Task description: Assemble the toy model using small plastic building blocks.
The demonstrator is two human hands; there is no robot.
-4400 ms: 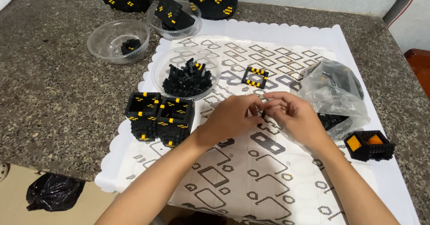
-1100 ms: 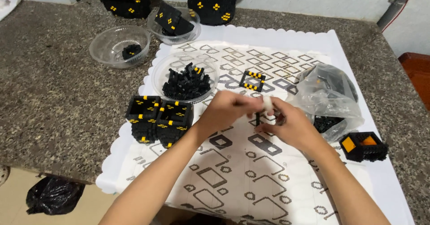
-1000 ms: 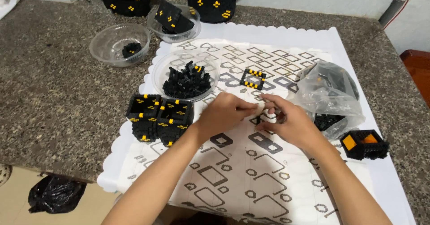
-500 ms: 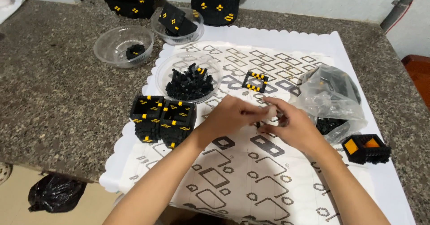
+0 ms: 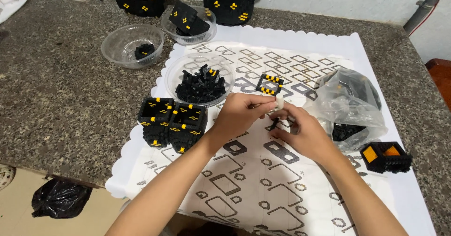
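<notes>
- The left hand (image 5: pixel 242 114) is curling its fingers (image 5: pixel 263 107) nearly closed, pinching a small white stick (image 5: pixel 280 100) upright over the patterned mat (image 5: pixel 244 189).
- The right hand (image 5: pixel 300 135) is meeting it from the other side, fingers bent close together around a small black piece (image 5: pixel 274 123); how firmly it is gripping cannot be told.
- Just left of the hands, black and yellow block boxes (image 5: pixel 171 123) are sitting at the mat's edge.
- Right of the hands, a clear bag (image 5: pixel 345 104) is lying crumpled, an orange-lined block box (image 5: pixel 386 156) beside it.
- Farther back, a clear bowl of black pieces (image 5: pixel 201 81) is standing on the worktop (image 5: pixel 56 100).
</notes>
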